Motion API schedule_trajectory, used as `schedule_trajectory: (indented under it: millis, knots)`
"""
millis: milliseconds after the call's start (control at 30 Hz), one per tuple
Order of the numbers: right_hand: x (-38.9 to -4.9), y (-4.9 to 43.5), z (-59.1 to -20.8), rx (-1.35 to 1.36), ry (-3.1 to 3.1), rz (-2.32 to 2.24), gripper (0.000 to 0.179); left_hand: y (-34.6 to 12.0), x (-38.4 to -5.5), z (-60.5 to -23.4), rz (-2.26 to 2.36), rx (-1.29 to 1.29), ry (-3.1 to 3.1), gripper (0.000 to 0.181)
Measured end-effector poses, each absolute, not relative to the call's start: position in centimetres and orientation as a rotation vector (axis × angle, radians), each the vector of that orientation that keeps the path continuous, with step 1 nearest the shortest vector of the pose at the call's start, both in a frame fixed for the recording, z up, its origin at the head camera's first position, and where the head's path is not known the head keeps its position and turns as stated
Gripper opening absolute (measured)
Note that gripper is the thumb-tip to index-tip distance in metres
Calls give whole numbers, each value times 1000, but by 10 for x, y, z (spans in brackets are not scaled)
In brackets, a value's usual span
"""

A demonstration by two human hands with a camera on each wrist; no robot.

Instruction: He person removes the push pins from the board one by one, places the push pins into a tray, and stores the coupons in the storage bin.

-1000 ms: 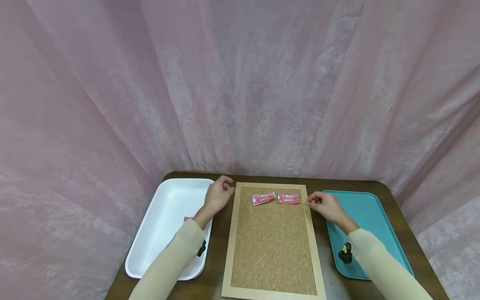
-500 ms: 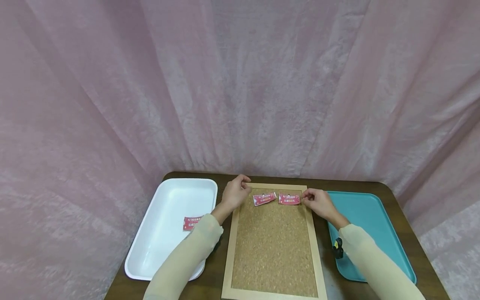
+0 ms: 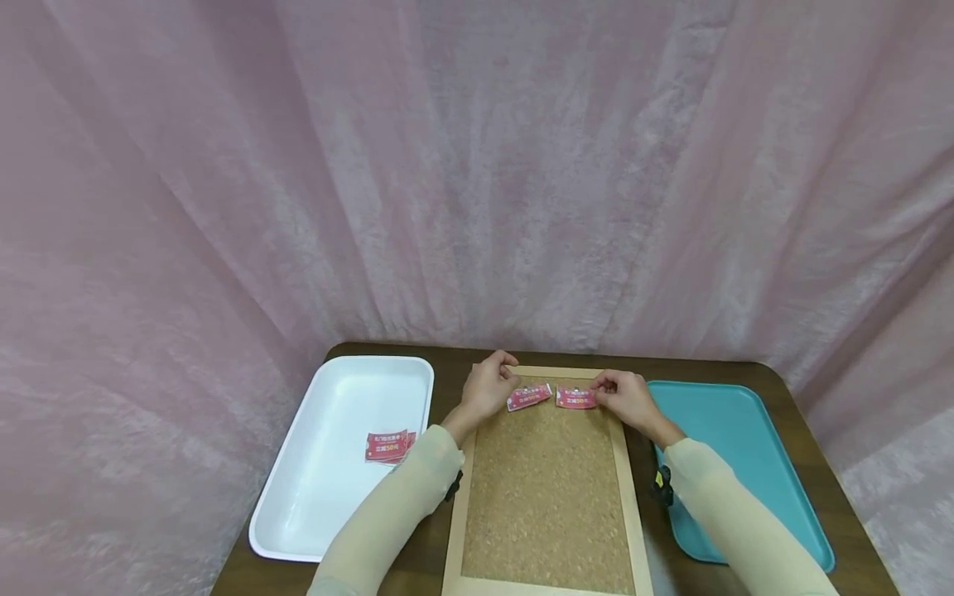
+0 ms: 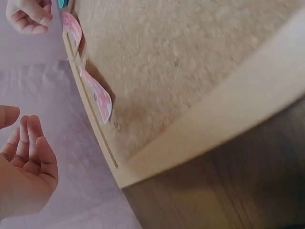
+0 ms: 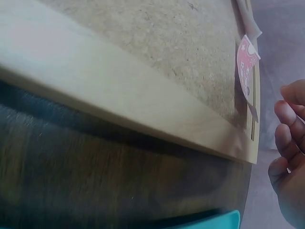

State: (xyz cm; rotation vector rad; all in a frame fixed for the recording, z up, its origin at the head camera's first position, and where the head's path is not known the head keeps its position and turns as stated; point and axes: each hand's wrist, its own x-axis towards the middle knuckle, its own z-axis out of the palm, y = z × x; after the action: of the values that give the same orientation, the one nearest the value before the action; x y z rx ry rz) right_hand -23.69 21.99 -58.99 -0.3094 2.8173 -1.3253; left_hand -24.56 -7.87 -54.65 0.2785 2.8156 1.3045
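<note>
Two red printed coupons are fixed near the top of a wood-framed cork board: the left coupon hangs tilted, the right coupon almost level. Their ends curl away from the cork in both wrist views. My left hand hovers over the board's top left corner beside the left coupon. In the left wrist view its fingers bend loosely around nothing, thumb apart. My right hand is at the right coupon's outer end, overlapping it in the head view. Its loosely bent fingers appear without anything between them in the right wrist view.
To the left stands a white tray with a few overlapping red coupons in it. A teal tray lies to the right. The dark wooden table ends at a pink curtain behind.
My left hand has moved right from beside the white tray to the board's top left corner. My right hand has moved left, from the board's right edge to the right coupon.
</note>
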Motion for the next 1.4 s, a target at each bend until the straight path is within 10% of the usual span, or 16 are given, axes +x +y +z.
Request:
schedule_trajectory:
  millis: [1400]
  knots:
    - [-251,202,-621,-391,2959,-1121,6,-18,-241,-602,1332,173,2655,16]
